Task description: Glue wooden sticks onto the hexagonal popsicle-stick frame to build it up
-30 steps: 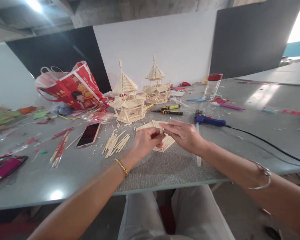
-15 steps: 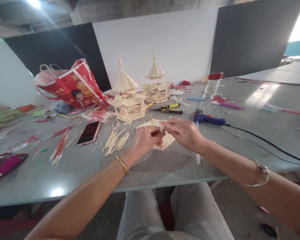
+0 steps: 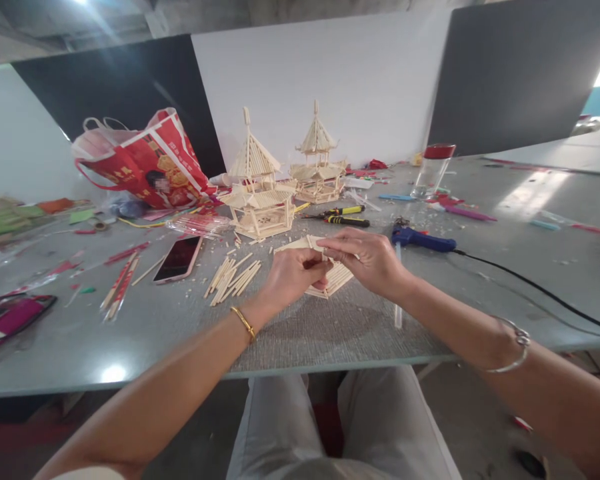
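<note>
My left hand [image 3: 297, 270] and my right hand [image 3: 370, 261] meet at the middle of the table, fingertips pinched together. A short pale wooden piece [image 3: 324, 254] shows between them, mostly hidden by the fingers. Under both hands lies a flat panel of wooden sticks [image 3: 341, 278] with angled edges, partly covered. Loose wooden sticks [image 3: 233, 279] lie in a small pile left of my left hand. Beyond the hands stand two pavilion models made of sticks, a nearer one [image 3: 257, 200] and a farther one [image 3: 317, 175].
Right of my right hand rests a blue glue gun [image 3: 425, 240] with a black cord, a glue stick pointing down from it. Yellow-black pliers [image 3: 345, 217] and a red-lidded bottle [image 3: 433, 172] stand farther back. At left are a phone [image 3: 179, 259] and a red bag [image 3: 153, 167].
The view has shifted slightly. My right fingers have curled in closer to my left fingertips, covering more of the small wooden piece. The panel stays in place.
</note>
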A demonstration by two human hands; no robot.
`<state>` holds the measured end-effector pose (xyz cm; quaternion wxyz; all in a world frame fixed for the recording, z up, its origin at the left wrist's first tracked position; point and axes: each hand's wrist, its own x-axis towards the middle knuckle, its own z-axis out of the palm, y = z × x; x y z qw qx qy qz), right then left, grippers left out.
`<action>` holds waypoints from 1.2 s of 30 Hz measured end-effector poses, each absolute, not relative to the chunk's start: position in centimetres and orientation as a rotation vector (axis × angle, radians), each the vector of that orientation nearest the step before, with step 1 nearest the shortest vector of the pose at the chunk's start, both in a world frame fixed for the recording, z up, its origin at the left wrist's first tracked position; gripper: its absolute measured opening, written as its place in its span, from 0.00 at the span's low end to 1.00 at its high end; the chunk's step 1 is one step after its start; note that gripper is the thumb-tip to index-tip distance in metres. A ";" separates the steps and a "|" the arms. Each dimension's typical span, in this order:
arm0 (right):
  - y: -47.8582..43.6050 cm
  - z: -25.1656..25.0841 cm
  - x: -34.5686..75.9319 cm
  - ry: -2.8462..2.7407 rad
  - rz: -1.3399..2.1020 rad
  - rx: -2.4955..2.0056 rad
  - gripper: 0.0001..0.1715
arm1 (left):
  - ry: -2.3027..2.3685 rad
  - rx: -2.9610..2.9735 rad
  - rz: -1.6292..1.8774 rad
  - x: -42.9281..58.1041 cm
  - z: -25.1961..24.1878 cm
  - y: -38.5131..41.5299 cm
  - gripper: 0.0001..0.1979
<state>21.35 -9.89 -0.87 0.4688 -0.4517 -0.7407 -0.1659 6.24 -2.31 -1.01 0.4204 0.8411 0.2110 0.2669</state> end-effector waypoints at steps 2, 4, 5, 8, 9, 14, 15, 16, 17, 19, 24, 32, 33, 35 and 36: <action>-9.9 -0.9 21.3 -1.804 -0.395 -1.113 0.12 | 0.543 2.101 0.669 6.2 -1.1 -2.3 0.10; -9.9 -0.8 21.2 -1.796 -0.381 -1.120 0.11 | 0.553 2.088 0.668 6.3 -1.0 -2.4 0.10; -9.9 -0.8 21.2 -1.794 -0.376 -1.124 0.11 | 0.555 2.080 0.667 6.3 -1.0 -2.4 0.10; -10.0 -0.7 21.1 -1.788 -0.366 -1.127 0.11 | 0.555 2.048 0.666 6.3 -0.9 -2.6 0.10; -9.9 -0.7 21.1 -1.786 -0.367 -1.122 0.10 | 0.556 2.037 0.665 6.3 -0.8 -2.6 0.09; -9.9 -0.7 21.0 -1.779 -0.358 -1.133 0.10 | 0.547 2.028 0.661 6.3 -0.8 -2.6 0.09; -9.9 -0.7 21.0 -1.776 -0.353 -1.137 0.10 | 0.544 2.031 0.662 6.3 -0.8 -2.5 0.10; -9.9 -0.7 21.0 -1.774 -0.351 -1.138 0.10 | 0.545 2.036 0.666 6.3 -0.8 -2.5 0.10; -9.9 -0.7 21.0 -1.772 -0.350 -1.138 0.10 | 0.548 2.046 0.669 6.3 -0.8 -2.4 0.10; -9.9 -0.7 21.0 -1.770 -0.345 -1.138 0.10 | 0.553 2.067 0.676 6.3 -0.8 -2.4 0.09; -9.9 -0.7 21.0 -1.770 -0.348 -1.129 0.11 | 0.543 2.043 0.668 6.4 -0.9 -2.4 0.09; -9.9 -0.7 21.2 -1.773 -0.366 -1.111 0.10 | 0.512 2.056 0.638 6.3 -0.6 -2.2 0.10; -9.9 -0.7 21.2 -1.774 -0.366 -1.110 0.10 | 0.502 2.059 0.628 6.3 -0.6 -2.1 0.11; -9.9 -0.7 21.2 -1.778 -0.368 -1.107 0.10 | 0.481 2.057 0.603 6.3 -0.6 -1.8 0.11; -9.9 -0.7 21.2 -1.779 -0.370 -1.106 0.10 | 0.475 2.054 0.592 6.3 -0.7 -1.7 0.11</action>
